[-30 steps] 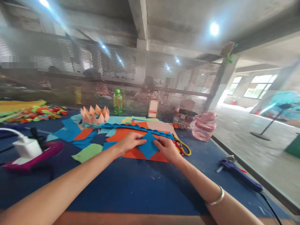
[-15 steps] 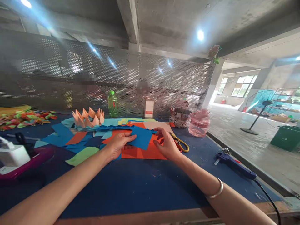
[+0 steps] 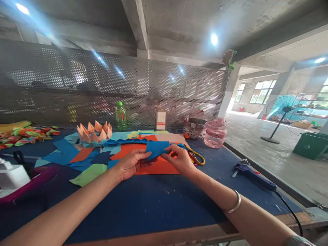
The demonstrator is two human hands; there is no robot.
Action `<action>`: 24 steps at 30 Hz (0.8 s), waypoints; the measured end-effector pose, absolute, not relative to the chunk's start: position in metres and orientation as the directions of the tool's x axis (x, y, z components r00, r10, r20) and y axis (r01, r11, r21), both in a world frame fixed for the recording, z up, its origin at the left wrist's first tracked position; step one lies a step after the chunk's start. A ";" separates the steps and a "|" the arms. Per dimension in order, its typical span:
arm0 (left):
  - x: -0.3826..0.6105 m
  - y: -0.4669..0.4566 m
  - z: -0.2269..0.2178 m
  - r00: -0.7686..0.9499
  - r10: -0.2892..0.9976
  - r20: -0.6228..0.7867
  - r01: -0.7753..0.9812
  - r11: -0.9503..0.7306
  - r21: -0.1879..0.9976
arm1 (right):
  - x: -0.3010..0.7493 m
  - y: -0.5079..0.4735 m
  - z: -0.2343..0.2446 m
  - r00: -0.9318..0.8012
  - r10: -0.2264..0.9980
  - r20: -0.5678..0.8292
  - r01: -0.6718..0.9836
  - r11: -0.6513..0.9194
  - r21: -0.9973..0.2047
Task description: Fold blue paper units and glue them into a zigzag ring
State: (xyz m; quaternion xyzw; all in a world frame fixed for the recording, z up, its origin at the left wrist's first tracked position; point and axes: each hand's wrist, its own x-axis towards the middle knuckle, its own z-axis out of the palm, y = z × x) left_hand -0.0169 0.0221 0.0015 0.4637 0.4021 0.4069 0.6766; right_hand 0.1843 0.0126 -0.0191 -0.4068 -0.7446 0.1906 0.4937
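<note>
Left hand (image 3: 132, 163), right hand (image 3: 181, 159) pinch blue paper (image 3: 157, 147) by opposite sides above orange sheet (image 3: 160, 168), likely to steady it; scissors (image 3: 201, 159) right of orange sheet, probably for reach.

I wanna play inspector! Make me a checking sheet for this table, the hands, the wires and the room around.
Surface: blue table, tiny scraps on it.
Things in hand: blue paper, folded or bent.
Clutter: loose coloured paper, a peach spiky crown, scissors with a yellow handle, a green bottle, a pink jug and a blue glue gun.
Hands: left hand grips the paper; right hand has fingertips at its right edge, pinch unclear.
Cables: black cord runs from the glue gun; a white adapter is at far left.
Surroundings: perforated screen behind, standing fan and green bin at right.
</note>
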 end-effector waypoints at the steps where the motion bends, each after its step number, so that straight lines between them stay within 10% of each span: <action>1: -0.017 0.022 0.002 0.352 0.921 -0.165 -0.166 0.235 0.958 | 0.184 0.013 -0.020 -0.160 0.808 0.567 0.403 0.578 -0.710; 24: -0.007 0.008 0.004 0.414 0.909 -0.046 -0.111 0.101 0.989 | 0.184 0.016 -0.022 0.032 0.895 0.445 0.260 0.422 -0.868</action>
